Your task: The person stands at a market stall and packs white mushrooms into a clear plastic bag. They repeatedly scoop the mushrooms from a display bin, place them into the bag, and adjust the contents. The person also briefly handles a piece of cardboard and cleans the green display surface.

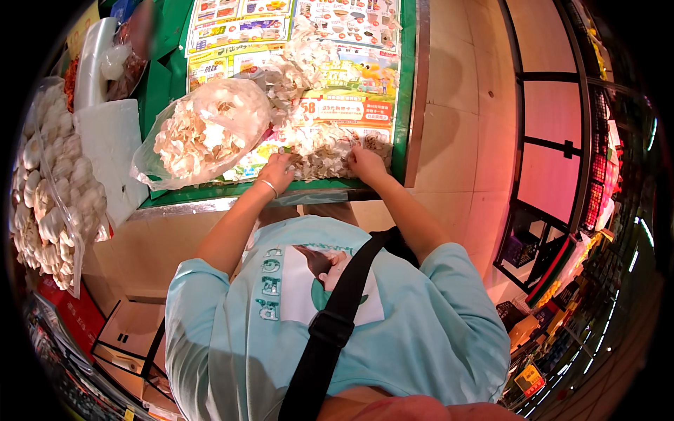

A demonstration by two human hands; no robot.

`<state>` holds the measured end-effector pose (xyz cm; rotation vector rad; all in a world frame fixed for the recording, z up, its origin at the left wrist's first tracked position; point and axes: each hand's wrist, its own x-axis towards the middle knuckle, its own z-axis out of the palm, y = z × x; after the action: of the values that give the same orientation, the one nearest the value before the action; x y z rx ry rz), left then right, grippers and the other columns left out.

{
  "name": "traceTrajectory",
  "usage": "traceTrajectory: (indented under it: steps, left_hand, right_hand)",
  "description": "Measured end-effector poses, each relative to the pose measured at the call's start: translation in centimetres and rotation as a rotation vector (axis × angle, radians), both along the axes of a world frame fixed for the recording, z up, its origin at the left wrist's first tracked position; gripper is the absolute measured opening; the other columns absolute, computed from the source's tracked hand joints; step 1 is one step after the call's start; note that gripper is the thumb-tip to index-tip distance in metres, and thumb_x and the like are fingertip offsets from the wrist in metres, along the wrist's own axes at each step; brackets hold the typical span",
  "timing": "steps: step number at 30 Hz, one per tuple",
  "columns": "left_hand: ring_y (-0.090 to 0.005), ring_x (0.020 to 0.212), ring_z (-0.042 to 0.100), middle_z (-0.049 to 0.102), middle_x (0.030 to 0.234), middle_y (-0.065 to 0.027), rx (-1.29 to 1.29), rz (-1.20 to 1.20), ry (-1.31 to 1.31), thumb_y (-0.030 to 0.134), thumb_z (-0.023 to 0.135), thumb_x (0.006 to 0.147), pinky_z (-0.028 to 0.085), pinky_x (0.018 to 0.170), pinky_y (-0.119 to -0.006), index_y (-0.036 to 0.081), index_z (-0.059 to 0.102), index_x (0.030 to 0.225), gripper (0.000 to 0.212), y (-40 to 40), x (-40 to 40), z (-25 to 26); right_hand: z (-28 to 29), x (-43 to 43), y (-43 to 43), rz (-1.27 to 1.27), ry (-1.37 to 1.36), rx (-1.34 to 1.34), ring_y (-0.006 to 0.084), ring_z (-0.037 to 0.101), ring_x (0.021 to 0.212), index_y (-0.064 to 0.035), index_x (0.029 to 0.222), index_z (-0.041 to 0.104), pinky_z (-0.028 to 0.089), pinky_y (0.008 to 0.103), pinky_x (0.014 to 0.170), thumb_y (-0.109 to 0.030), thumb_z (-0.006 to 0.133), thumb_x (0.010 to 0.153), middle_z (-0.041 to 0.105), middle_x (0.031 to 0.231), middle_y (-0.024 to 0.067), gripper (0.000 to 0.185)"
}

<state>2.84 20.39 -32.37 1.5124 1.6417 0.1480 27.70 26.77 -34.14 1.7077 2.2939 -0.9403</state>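
A heap of pale, papery garlic skins (pixel 321 150) lies along the near edge of printed flyers (pixel 342 73) on a green table. My left hand (pixel 277 169) touches the heap's left end, its fingers partly bent; whether it grips anything is unclear. At the heap's right end, my right hand (pixel 364 162) has its fingertips down among the skins, and what lies under them is hidden. Left of my left hand rests a clear plastic bag (pixel 210 131) full of similar skins. More loose skins (pixel 295 68) spread behind the heap.
A large clear bag of garlic bulbs (pixel 58 189) stands at the far left, beside a white foam-like board (pixel 113 152) and a plastic roll (pixel 92 68). The metal table edge (pixel 210 205) runs just in front of my body. Shelving (pixel 553 116) stands across the tiled floor at right.
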Motion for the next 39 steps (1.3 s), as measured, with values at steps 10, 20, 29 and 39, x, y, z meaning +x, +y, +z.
traceTrajectory:
  steps: [10, 20, 29, 39]
  left_hand:
    - [-0.0353, 0.095, 0.046, 0.041, 0.110, -0.0224, -0.172, 0.114, 0.145, 0.025, 0.054, 0.070, 0.037, 0.083, -0.037, 0.006, 0.026, 0.122, 0.062, 0.4, -0.5, 0.2]
    - [-0.0346, 0.095, 0.046, 0.042, 0.109, -0.0214, -0.149, 0.075, 0.147, 0.024, 0.053, 0.070, 0.037, 0.082, -0.037, 0.007, 0.030, 0.120, 0.057, 0.1, -0.5, 1.3]
    - [-0.0330, 0.101, 0.042, 0.040, 0.113, -0.0154, 0.055, 0.003, 0.121, 0.023, 0.052, 0.071, 0.035, 0.086, -0.037, 0.008, 0.041, 0.114, 0.047, -0.2, -0.3, 1.5]
    - [-0.0321, 0.091, 0.046, 0.046, 0.102, -0.0177, 0.313, -0.091, -0.005, 0.016, 0.054, 0.065, 0.037, 0.082, -0.037, 0.005, 0.048, 0.102, 0.039, -0.5, -0.8, 3.5]
  right_hand:
    - [0.4, 3.3, 0.3, -0.081, 0.005, 0.240, 0.0343, 0.052, 0.073, -0.0077, 0.087, 0.046, 0.042, 0.0408, 0.064, -0.008, 0.051, 0.066, 0.054, 0.079, 0.0161, 0.022]
    - [-0.1, 2.3, -0.6, 0.091, 0.074, 0.349, 0.0272, 0.052, 0.072, -0.0093, 0.078, 0.048, 0.043, 0.0354, 0.061, -0.011, 0.056, 0.064, 0.051, 0.073, 0.0083, 0.016]
    - [1.8, 2.0, 0.8, 0.004, 0.146, 0.367, 0.0291, 0.052, 0.069, -0.0065, 0.073, 0.048, 0.042, 0.0383, 0.060, -0.016, 0.055, 0.068, 0.052, 0.069, 0.0120, 0.013]
    - [4.1, -1.7, 1.5, -0.176, -0.028, 0.107, 0.0366, 0.051, 0.073, -0.0036, 0.081, 0.047, 0.040, 0.0428, 0.063, -0.032, 0.049, 0.074, 0.054, 0.075, 0.0187, 0.029]
